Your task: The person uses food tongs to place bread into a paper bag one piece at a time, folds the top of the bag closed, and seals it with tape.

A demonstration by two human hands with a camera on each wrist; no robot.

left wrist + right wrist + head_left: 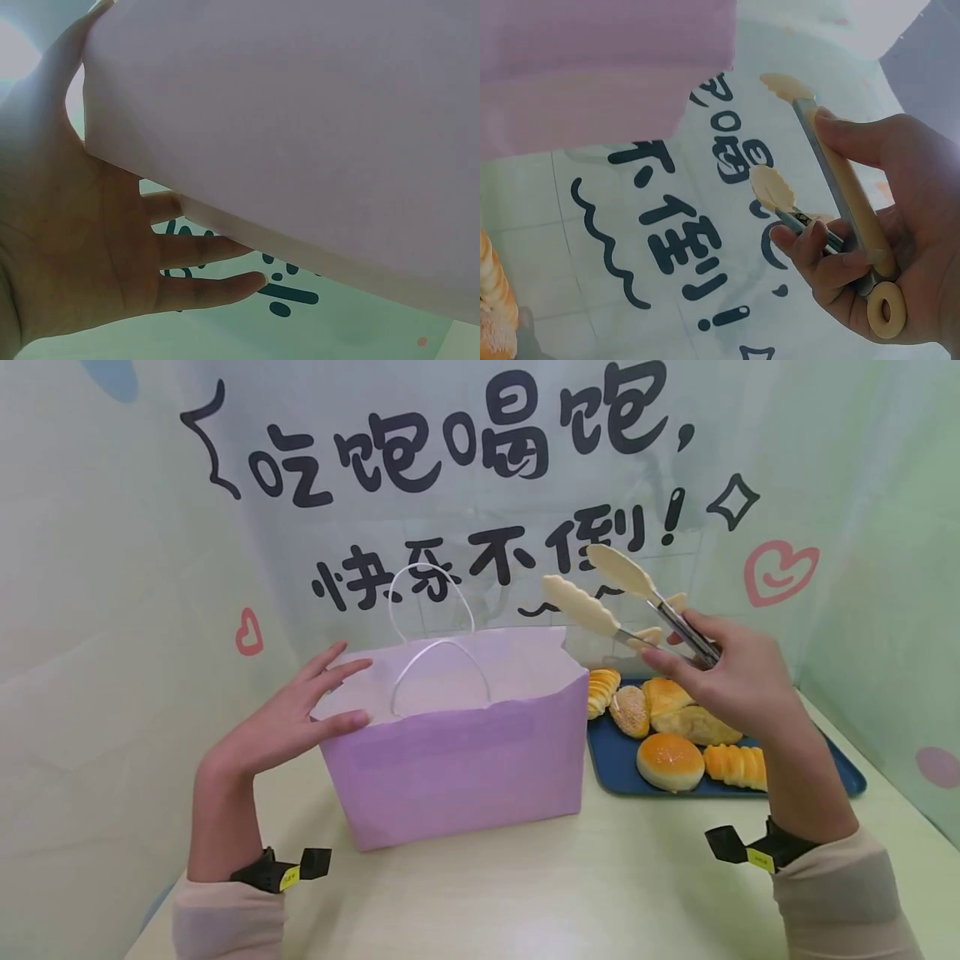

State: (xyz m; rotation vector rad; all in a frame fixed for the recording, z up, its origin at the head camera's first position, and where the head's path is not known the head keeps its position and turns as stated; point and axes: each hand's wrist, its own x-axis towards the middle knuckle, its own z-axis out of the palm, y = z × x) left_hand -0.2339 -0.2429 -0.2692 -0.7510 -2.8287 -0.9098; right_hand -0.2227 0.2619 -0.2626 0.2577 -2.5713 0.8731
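Note:
A lilac paper bag (465,768) with white cord handles stands upright on the table, its top open. My left hand (288,714) rests at the bag's left side with fingers spread and fairly straight, the thumb along the front rim. In the left wrist view, the left fingers (202,292) reach out past the edge of the bag (300,135). My right hand (742,672) grips tongs (633,602) with cream scalloped tips and metal arms. Their tips point up and left, above the bag's right rim, spread apart with nothing between them. A ring (887,310) ends the tongs' handle.
Right of the bag, a dark blue tray (622,781) holds several breads, among them a round glazed bun (670,762), a seeded roll (630,710) and a ridged roll (735,766). The pale table (540,893) runs to a printed curtain (480,510) behind.

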